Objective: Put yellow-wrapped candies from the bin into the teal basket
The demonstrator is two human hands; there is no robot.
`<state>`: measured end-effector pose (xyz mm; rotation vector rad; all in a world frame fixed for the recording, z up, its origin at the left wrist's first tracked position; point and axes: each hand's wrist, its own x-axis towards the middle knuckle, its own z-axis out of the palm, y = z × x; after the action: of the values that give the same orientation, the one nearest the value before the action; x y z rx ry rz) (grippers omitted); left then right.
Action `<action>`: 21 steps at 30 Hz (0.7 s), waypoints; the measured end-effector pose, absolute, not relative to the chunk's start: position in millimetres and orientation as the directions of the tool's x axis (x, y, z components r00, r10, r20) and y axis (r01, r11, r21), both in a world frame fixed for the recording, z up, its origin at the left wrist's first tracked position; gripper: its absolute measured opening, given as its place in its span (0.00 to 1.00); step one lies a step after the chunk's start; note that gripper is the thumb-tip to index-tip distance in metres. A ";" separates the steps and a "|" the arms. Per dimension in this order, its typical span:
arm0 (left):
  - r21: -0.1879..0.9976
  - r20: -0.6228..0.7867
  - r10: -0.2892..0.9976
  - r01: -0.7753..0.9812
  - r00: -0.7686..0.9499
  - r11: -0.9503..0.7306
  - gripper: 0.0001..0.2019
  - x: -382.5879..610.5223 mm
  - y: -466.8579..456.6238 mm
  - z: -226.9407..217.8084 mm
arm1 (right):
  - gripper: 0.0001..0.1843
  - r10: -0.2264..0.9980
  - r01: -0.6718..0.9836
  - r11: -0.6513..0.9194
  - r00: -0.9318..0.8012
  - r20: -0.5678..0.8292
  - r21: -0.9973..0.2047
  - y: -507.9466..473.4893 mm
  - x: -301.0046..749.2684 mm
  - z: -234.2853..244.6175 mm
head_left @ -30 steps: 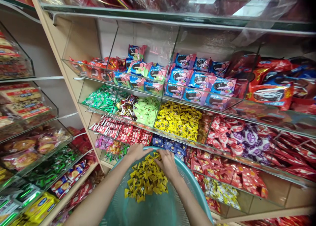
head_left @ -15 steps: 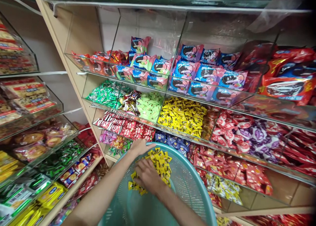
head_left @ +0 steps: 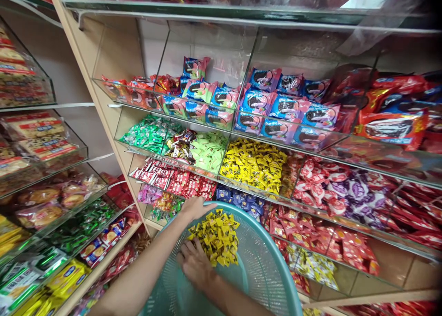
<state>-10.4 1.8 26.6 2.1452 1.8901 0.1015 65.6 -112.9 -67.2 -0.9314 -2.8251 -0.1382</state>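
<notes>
A teal mesh basket (head_left: 269,270) is held up in front of clear candy shelves. A heap of small yellow wrapped candies (head_left: 216,237) lies against its far wall. My left hand (head_left: 195,207) grips the basket's far rim, fingers curled over it. My right hand (head_left: 194,262) lies inside the basket, fingers spread flat on the mesh, touching the heap's lower left edge. Just beyond the basket, a clear shelf bin holds the same yellow candies (head_left: 253,164).
Tiered clear bins hold green candies (head_left: 147,132), light green candies (head_left: 207,151), red wafer packs (head_left: 172,180), blue candies (head_left: 241,201), red and purple candies (head_left: 338,191) and blue cookie packs (head_left: 276,108). More shelving with packaged cakes (head_left: 37,136) stands at the left.
My right hand has slid from the right of the candy heap, across it, to its lower left. The heap has shifted toward the basket's far wall. My left hand stays on the rim.
</notes>
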 end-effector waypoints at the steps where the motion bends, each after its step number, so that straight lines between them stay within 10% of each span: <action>1: 0.255 -0.131 0.982 0.962 0.137 -0.100 0.41 -10.0 1.2 27.3 | 0.09 0.567 0.584 0.810 -0.802 0.189 0.049 -112.5 65.4 -68.4; 21: 0.250 -0.116 0.981 0.960 0.155 -0.122 0.41 -10.9 2.5 25.1 | 0.12 0.580 0.594 0.804 -0.791 0.194 0.021 -115.6 56.4 -75.9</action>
<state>-10.9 2.5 25.1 2.1685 1.8810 0.1115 56.4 -115.6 -75.9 -0.9233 -2.8123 -0.1203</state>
